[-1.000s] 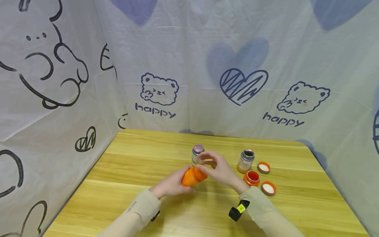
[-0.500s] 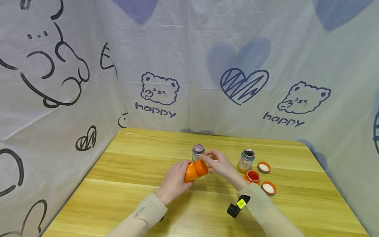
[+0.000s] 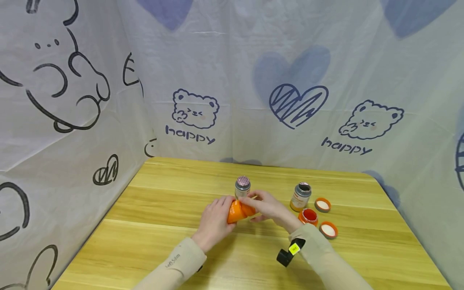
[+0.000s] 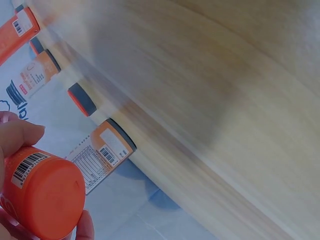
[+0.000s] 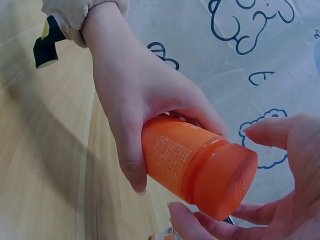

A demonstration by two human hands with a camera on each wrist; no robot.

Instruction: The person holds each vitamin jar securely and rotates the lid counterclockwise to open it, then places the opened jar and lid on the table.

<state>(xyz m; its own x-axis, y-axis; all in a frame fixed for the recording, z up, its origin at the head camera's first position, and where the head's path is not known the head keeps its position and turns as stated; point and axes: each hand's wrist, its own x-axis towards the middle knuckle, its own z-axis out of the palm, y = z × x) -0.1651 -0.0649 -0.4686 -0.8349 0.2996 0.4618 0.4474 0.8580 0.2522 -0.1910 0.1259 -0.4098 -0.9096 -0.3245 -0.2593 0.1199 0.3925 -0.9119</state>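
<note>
In the head view my left hand (image 3: 214, 219) grips an orange bottle (image 3: 235, 212) around its body, tilted with the capped end toward the right. Its orange cap (image 5: 227, 180) is on the bottle in the right wrist view. My right hand (image 3: 268, 207) is at that cap, fingers spread around it. From the right wrist view, the right fingers (image 5: 272, 132) stand apart from the cap, with one digit close to its lower edge. Just beyond the hands stands a grey-necked jar (image 3: 242, 184) with a pinkish patterned top, its lower part hidden by the hands.
To the right stand a grey-necked jar (image 3: 300, 197) with torn foil and an open orange jar (image 3: 309, 217), red inside. Two caps (image 3: 322, 205) lie beside them, white inside up. All are on a wooden table (image 3: 174, 193). A printed cloth (image 3: 232, 141) hangs behind.
My left hand has turned over the bottle and moved slightly up and right with it. My right hand has shifted a little, lower and closer around the cap.
</note>
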